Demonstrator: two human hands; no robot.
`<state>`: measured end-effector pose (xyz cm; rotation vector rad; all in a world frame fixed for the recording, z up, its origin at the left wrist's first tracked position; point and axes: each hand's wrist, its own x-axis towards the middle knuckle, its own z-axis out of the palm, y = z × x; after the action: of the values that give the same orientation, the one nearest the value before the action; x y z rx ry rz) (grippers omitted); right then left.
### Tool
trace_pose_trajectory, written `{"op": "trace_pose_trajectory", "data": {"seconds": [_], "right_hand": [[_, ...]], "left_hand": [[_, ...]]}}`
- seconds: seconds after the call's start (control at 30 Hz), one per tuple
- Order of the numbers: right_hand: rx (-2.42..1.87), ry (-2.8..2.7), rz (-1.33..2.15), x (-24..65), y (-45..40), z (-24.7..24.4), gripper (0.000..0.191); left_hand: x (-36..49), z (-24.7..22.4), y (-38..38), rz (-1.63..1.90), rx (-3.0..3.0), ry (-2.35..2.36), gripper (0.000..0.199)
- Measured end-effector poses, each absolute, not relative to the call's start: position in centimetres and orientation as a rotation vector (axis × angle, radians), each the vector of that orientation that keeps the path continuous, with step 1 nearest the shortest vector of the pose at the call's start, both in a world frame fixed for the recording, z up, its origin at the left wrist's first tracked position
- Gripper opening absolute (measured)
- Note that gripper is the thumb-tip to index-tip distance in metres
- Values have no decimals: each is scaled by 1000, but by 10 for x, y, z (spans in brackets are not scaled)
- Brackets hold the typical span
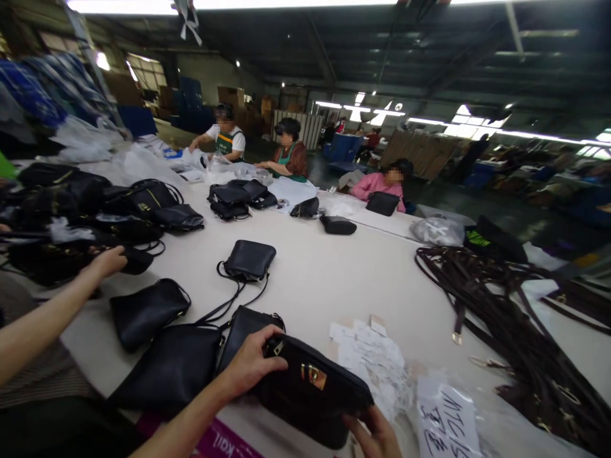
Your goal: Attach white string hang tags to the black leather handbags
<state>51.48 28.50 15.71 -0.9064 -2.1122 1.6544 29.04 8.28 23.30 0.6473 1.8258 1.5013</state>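
Note:
A black handbag with a gold clasp on its front and a zip along its top is held up between my two hands, tilted down to the right. My left hand grips its upper left corner by the zip end, thumb on the front. At the lower right corner, the fingers of my right hand close on the edge, partly cut off by the frame. Flat black bags lie beside my left arm, among them a large one and a smaller one. Paper tags are heaped just beyond the held bag.
A co-worker's hand touches black bags piled at left. Dark brown straps with metal clips cover the right side. A plastic bag with a handwritten label lies at front right. Several people sit across the white table.

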Motion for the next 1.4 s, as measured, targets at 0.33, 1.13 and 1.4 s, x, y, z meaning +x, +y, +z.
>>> {"op": "trace_pose_trajectory", "data": {"seconds": [0.33,1.13,1.4], "right_hand": [[-888,-2046,1800,536,251,106,35],[-1540,-2138,893,630,287,54,44],[-1584,-2686,235,614,301,54,55]], "left_hand": [[347,201,37,948,778,2076,31],[372,241,143,294,1359,1839,50],[362,241,140,274,1272,1796,51]]}}
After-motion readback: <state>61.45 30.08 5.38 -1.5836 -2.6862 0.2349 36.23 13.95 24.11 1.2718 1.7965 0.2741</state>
